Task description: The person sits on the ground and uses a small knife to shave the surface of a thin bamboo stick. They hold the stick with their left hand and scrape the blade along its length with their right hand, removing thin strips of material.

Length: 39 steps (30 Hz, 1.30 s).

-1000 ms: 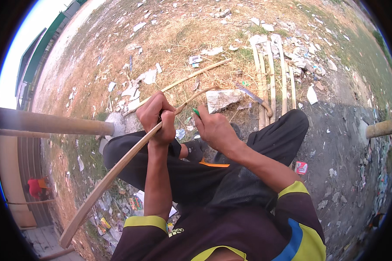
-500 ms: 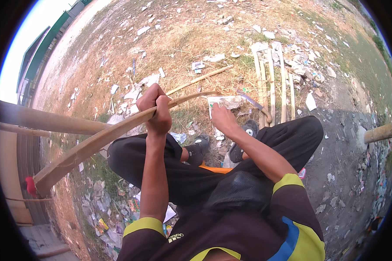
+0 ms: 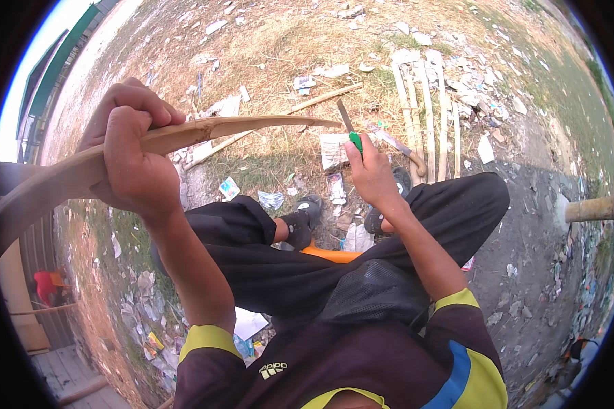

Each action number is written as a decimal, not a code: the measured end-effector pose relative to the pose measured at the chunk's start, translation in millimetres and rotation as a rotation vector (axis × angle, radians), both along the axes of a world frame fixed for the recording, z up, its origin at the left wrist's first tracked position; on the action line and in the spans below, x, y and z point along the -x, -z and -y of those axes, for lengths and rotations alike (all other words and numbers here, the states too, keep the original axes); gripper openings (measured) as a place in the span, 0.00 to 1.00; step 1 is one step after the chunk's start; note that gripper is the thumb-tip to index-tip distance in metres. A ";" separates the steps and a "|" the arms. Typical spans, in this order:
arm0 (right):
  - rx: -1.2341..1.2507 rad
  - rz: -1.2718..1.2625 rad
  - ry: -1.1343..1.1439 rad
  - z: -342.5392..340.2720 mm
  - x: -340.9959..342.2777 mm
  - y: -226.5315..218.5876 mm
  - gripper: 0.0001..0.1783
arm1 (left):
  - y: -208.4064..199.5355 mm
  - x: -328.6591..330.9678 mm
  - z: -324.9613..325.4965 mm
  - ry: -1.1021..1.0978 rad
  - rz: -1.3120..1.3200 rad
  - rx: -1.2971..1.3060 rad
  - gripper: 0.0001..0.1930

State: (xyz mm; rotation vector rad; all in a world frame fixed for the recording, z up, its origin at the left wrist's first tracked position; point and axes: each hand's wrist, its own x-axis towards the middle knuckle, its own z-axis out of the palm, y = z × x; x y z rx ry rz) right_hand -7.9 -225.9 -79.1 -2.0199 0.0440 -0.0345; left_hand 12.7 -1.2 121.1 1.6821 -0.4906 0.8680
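Observation:
My left hand (image 3: 140, 157), raised at the left, is closed round a long split bamboo strip (image 3: 252, 123). The strip's near end runs out past the left rim, while its thin tip points right over the ground. In my right hand (image 3: 375, 178) is a small knife (image 3: 346, 116) with a green handle, its blade pointing up and away. The blade stands just beyond the strip's tip, seemingly apart from it. Below the knife, a whitish flat block (image 3: 333, 151) lies on the ground near my feet.
Several pale strips (image 3: 426, 116) lie side by side at the far right, with a curved blade with a wooden hooked handle (image 3: 397, 146) next to them. Another strip (image 3: 307, 102) lies ahead. An orange thing (image 3: 331, 255) is under my legs. A pole (image 3: 590, 210) is at the right; litter covers the ground.
My left hand has come up and left with the bamboo strip, closer to the camera. My right hand has shifted slightly right and the knife now shows, its blade turned upward.

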 end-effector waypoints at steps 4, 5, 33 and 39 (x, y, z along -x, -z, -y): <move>-0.074 0.028 0.004 1.0 5.7 -21.9 0.16 | -6.0 8.5 2.0 0.022 -0.001 -0.048 0.11; -0.092 0.038 -0.004 -0.4 7.7 -26.9 0.16 | -4.1 10.0 8.4 0.025 -0.024 -0.076 0.11; 0.210 0.135 -0.182 -29.3 45.2 -39.2 0.11 | 28.6 38.5 41.7 0.296 0.110 0.159 0.07; 0.233 0.177 -0.169 -32.0 28.7 -9.6 0.09 | 27.9 35.8 37.2 0.303 0.139 0.184 0.07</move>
